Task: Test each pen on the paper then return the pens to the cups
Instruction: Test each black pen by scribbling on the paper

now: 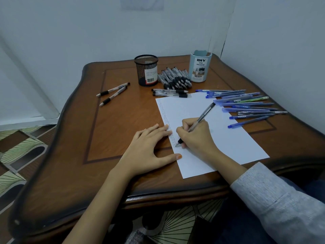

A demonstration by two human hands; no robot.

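Here the pen (202, 117) marks the paper (228, 138) at its left edge.

Your right grip (195, 136) pinches a clear pen (204, 113), its tip touching the paper (228, 138) beside a column of small marks along the left edge. Your left grip (147, 148) lies flat on the bench (114, 120), fingertips and thumb on the paper's edge. Behind stand a black mesh cup (146, 70) and a pale blue cup (199, 67), a heap of black pens (175, 79) between them; blue pens (246, 106) lie at the right.
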